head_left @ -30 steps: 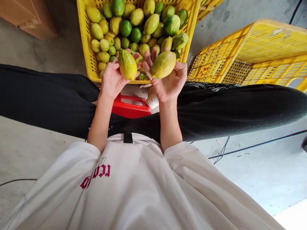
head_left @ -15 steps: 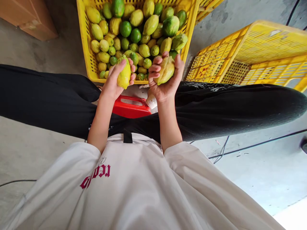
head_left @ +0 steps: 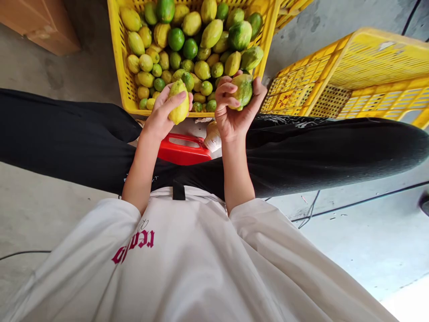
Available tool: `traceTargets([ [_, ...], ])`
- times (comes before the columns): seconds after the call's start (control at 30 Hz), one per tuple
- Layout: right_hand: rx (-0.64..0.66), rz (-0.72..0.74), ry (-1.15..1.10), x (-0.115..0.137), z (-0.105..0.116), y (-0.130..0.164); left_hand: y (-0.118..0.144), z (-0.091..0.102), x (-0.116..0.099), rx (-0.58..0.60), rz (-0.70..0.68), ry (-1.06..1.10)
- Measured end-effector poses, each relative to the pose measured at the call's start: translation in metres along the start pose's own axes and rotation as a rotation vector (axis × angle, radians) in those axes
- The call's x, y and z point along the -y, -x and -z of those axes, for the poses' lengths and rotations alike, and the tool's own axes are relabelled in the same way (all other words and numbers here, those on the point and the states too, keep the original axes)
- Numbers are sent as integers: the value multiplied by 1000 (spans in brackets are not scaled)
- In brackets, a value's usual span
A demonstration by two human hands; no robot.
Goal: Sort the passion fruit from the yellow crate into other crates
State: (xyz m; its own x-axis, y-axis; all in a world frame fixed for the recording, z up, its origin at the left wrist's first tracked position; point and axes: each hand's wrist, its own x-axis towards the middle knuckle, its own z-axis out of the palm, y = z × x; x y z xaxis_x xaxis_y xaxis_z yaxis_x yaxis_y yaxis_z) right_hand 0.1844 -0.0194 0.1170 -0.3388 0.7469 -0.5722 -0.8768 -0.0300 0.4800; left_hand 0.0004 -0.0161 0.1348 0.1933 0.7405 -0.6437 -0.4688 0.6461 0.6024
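My left hand [head_left: 160,117] grips a yellow-green fruit [head_left: 179,103], held just over the near rim of a yellow crate [head_left: 118,53]. The crate is heaped with several green and yellow fruits [head_left: 201,40]. My right hand [head_left: 234,117] is closed around a greener fruit [head_left: 243,89] near the crate's near right corner. Both forearms rise from my lap, and my fingers wrap over each fruit's near side.
A second yellow crate [head_left: 355,76] lies tilted on the concrete floor at the right. A red object [head_left: 182,150] and a pale rounded item [head_left: 212,138] sit between my legs, which are in black trousers. A brown cardboard box [head_left: 40,24] stands at the far left.
Both hands have turned their fruits from open palms into closed grips. The right hand has shifted slightly right and up with its fruit.
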Motion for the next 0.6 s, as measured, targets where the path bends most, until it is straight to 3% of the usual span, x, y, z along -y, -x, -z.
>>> traceTargets([
  [0.13, -39, 124, 22, -13, -6, 4, 1, 3, -1, 85, -58, -9],
  [0.23, -8, 140, 86, -24, -12, 8, -1, 5, -4, 149, 7, 53],
  [0.4, -154, 211, 108, -32, -20, 12, -3, 7, -6, 149, 35, 180],
  [0.6, -49, 325, 611, -32, -13, 8, 0, 6, -1, 91, -37, 46],
])
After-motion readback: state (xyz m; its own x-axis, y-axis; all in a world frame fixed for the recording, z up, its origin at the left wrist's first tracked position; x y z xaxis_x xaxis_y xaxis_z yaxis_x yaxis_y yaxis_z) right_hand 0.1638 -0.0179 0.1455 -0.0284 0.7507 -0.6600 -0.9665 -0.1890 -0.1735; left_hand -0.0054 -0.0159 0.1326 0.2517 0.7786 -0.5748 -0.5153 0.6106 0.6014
